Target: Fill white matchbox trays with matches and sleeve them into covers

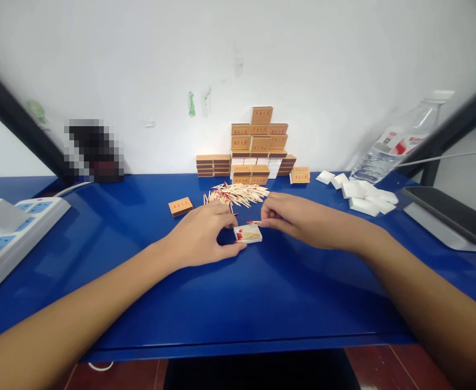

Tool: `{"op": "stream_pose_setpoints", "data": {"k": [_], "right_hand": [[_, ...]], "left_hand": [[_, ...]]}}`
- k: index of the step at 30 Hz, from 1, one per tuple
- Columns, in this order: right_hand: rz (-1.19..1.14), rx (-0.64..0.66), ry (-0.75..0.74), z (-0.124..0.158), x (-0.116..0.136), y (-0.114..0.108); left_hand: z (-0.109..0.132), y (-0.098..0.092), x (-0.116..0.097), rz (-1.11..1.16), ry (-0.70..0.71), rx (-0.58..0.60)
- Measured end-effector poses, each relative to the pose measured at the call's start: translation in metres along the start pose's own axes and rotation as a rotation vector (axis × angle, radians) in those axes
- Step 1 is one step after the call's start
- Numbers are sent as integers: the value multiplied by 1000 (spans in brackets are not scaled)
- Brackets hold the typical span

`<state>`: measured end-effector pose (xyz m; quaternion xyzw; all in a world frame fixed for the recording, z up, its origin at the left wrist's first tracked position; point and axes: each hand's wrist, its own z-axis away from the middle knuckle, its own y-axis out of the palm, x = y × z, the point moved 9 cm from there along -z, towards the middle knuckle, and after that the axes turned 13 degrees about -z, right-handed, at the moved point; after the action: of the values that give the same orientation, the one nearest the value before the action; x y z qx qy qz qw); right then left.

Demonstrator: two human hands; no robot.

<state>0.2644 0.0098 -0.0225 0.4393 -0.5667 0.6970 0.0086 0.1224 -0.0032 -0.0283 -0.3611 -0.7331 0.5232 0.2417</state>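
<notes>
A small white matchbox tray [248, 234] with red-tipped matches in it lies on the blue table [238, 292]. My left hand [200, 235] grips the tray's left side between thumb and fingers. My right hand [298, 218] is closed in a pinch on a match [255, 222] just above the tray's right end. Behind both hands lies a loose pile of matches [238, 194]. An orange matchbox sleeve [180, 206] rests to the left of the pile.
A stack of orange matchboxes [258, 146] stands against the white wall. Several empty white trays [364, 194] and a water bottle [392, 146] lie at the right, next to a dark flat device [449, 214]. A power strip [6, 227] sits at the left edge.
</notes>
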Motion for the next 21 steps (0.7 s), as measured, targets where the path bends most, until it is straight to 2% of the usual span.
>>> {"op": "stream_pose_setpoints", "data": {"k": [8,11,16,21], "right_hand": [[20,9,-96,-2,7,14],[5,9,-109,-2,12,12],[74,-60,-21,-1,4,-7],[52,18,72,1,-5,-8]], "left_hand": [[-1,-1,0,14,6,-3],[0,-1,0,11,6,4],[1,-5,2,64,-26,-3],[1,-15,-8,113,34,-44]]}}
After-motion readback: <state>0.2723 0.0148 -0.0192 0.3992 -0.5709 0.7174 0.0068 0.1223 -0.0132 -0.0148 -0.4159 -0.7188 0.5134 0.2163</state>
